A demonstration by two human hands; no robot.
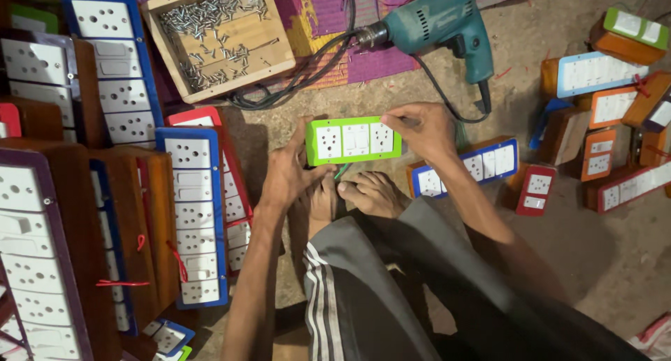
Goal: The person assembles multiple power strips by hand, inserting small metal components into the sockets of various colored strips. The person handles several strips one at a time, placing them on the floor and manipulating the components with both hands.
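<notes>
- Hands at centre of the floor: I see both meeting on a green-framed switchboard (354, 140), which stands on its long edge just above my bare feet (360, 193).
- Left hand (288, 172): fingers curled around the board's left end, thumb up against the green frame; it grips that end.
- Right hand (424, 128): fingers bunched together over the board's upper right corner, pinching the frame there; whether a small tool or screw sits in the pinch, I cannot tell.
- Green wire (341, 171): a short length shows beneath the board, between it and the toes.
- Teal electric drill (437, 27): lying on its side toward the far edge of the floor, beyond the right hand, its black cord looping to the left.
- Wooden tray of screws (218, 36): near the far left corner, partly on a purple mat (363, 11).
- Blue-framed switchboard (465, 167): just to the right of the right wrist.
- Stacked boards (192, 214): blue and red frames on wooden boxes along the left edge; further boxed boards lie scattered along the right edge.
</notes>
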